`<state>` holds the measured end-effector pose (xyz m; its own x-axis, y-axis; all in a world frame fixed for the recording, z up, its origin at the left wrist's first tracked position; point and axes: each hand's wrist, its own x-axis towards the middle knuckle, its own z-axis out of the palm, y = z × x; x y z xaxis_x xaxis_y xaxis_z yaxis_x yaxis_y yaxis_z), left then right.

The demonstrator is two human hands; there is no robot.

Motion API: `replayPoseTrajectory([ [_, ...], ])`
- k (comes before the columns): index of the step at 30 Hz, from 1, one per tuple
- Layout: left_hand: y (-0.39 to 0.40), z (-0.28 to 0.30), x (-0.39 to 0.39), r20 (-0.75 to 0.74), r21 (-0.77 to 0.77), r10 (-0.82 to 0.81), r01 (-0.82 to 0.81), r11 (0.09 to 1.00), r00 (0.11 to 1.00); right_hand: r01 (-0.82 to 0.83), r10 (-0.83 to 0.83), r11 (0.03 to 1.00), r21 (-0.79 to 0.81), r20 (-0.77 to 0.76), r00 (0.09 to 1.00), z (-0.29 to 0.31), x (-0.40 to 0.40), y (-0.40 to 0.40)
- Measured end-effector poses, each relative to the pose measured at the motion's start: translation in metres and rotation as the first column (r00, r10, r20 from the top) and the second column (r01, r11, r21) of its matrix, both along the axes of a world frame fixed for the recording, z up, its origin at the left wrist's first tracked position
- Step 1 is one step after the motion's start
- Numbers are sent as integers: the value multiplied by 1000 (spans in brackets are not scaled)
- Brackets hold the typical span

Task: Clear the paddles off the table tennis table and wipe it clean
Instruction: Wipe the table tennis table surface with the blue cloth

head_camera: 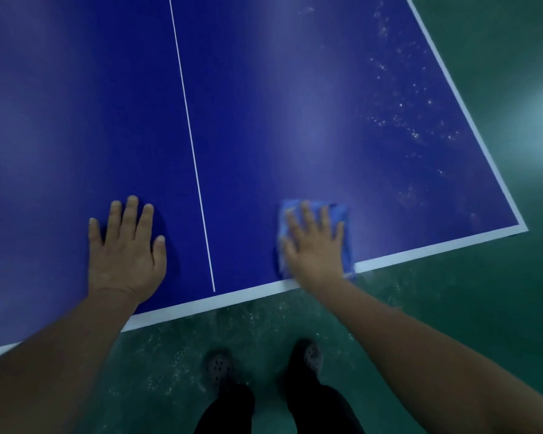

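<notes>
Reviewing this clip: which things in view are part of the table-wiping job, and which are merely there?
Part of the job:
- table, blue, with whitish specks near its right edge
- blue cloth, pressed flat under the right hand
- left hand, resting flat on the table

Merely there:
- green floor
- the person's shoes

No paddles are in view.

A: Where do your hands lie?
B: Your left hand (126, 245) rests flat, fingers straight, on the blue table tennis table (76, 120), left of the thin white centre line (190, 136). Your right hand (314, 242), blurred, presses a folded blue cloth (339, 214) at the white near edge.
A: Surface condition?
B: Whitish specks (405, 120) near the right edge. Your dark perforated shoes (218, 368) stand on the green floor (483, 277).
</notes>
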<state>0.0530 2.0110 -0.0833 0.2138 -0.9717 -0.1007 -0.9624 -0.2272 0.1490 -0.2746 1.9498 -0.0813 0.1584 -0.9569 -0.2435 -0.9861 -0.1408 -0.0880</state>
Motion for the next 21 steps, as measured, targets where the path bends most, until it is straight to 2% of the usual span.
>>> replayPoseTrajectory([
  [1, 7, 1, -6, -15, -38, 30, -31, 999, 999, -180, 180, 984, -14, 2, 984, -1, 10, 12],
  [3, 29, 0, -28, -77, -117, 91, -100, 988, 993, -319, 320, 947, -34, 35, 947, -1, 21, 13],
  [7, 65, -5, -99, -156, -140, 98, -121, 983, 983, -318, 317, 948, -4, 91, 944, -4, 76, -30],
  [10, 59, -9, -140, -119, -107, 92, -105, 989, 989, -365, 363, 931, -5, 130, 923, -4, 105, -69],
  [12, 51, -13, -150, -54, -52, 99, -101, 994, 994, -255, 257, 966, -31, 97, 962, -5, 77, -103],
  [15, 47, -21, -149, 26, 2, 134, -134, 991, 991, 102, -98, 990, -99, 39, 994, -5, -23, -143],
  [18, 46, -24, -150, 56, 20, 117, -118, 993, 992, 408, -407, 913, -12, 63, 911, 5, -123, -153],
  [20, 47, -24, -150, 52, 29, 110, -112, 993, 993, 496, -496, 868, 15, 71, 866, 7, -133, -145],
  [21, 47, -24, -150, 49, 28, 110, -111, 993, 993, 486, -484, 873, -20, 70, 872, 5, -121, -137],
])
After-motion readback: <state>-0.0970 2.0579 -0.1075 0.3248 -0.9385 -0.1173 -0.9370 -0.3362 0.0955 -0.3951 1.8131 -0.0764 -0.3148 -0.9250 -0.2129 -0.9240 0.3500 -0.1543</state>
